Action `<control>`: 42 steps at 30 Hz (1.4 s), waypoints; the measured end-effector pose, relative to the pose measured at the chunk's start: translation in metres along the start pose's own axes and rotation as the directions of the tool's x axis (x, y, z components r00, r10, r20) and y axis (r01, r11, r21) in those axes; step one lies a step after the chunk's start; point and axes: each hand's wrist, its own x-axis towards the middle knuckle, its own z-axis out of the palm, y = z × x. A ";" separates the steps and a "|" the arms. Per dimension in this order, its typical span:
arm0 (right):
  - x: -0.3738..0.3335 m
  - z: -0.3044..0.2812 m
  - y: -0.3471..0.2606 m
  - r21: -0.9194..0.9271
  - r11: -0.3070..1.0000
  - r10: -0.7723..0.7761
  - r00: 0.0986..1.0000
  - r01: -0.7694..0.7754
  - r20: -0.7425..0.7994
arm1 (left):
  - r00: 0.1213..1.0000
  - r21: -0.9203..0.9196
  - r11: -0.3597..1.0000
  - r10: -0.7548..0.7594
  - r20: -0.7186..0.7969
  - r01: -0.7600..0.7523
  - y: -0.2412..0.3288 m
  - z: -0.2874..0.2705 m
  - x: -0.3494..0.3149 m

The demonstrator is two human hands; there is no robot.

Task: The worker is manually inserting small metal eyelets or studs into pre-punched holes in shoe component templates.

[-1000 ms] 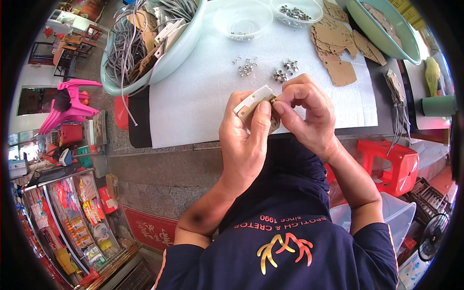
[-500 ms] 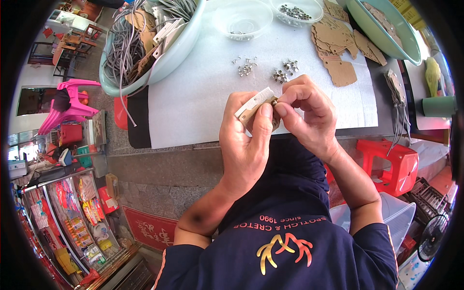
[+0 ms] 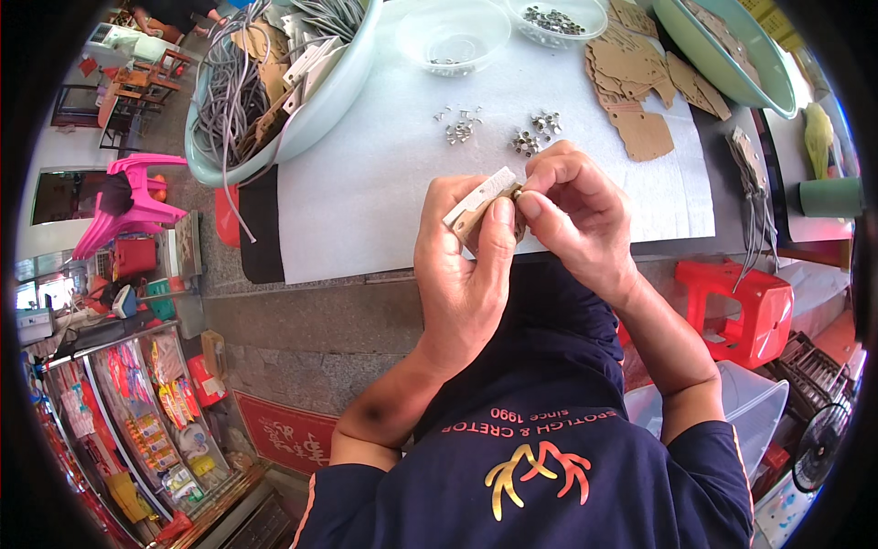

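Note:
My left hand (image 3: pixel 462 274) is closed around a small folded cardboard piece (image 3: pixel 482 203), pale on one edge and brown elsewhere, with holes in it. The left thumb presses on its near side. At the right end of the piece, the thumb and forefinger of my right hand (image 3: pixel 578 215) pinch a tiny metal rivet (image 3: pixel 517 193), mostly hidden by the fingertips. Beyond my hands, two loose heaps of silver rivet parts lie on the white sheet: thin-stemmed ones (image 3: pixel 459 128) to the left and rounder caps (image 3: pixel 528 142) to the right.
A pale green basin (image 3: pixel 320 119) of grey cords and cardboard stands at the left. Two clear bowls (image 3: pixel 455 41) (image 3: pixel 558 20) hold metal parts. Brown cardboard cutouts (image 3: pixel 645 133) lie at the right, beside another green basin (image 3: pixel 777 87). A red stool (image 3: pixel 764 316) stands below the table.
The view has shifted very slightly. My right hand has moved a little left, its fingers still pinching at the cardboard's end; the left grip is unchanged.

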 end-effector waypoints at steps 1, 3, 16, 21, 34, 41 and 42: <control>0.000 0.000 0.000 0.003 1.000 0.007 1.000 -0.007 0.002 | 1.000 0.001 1.000 0.000 0.001 0.000 0.000 0.000 0.000; 0.001 0.001 -0.001 -0.001 1.000 -0.011 1.000 0.011 -0.001 | 1.000 -0.002 1.000 -0.007 -0.008 0.007 0.000 0.000 0.000; -0.002 0.008 -0.002 0.062 0.997 -0.035 0.998 0.037 -0.045 | 0.984 0.216 0.962 0.174 -0.025 -0.165 -0.006 -0.003 -0.004; -0.001 0.006 -0.002 0.006 0.996 -0.083 0.995 0.084 -0.063 | 0.975 0.240 0.950 0.215 -0.048 -0.198 -0.008 -0.001 -0.006; 0.006 -0.002 -0.006 -0.281 0.918 -0.272 0.960 0.280 0.067 | 0.984 0.145 0.973 0.180 0.014 -0.180 -0.009 -0.005 -0.005; 0.008 -0.005 -0.009 -0.221 0.963 -0.130 0.984 0.154 0.119 | 0.986 0.063 0.986 0.148 0.071 -0.152 -0.011 -0.005 -0.005; 0.008 -0.006 -0.009 -0.207 0.970 -0.094 0.984 0.124 0.149 | 0.985 0.077 0.985 0.145 0.096 -0.152 -0.011 -0.006 -0.004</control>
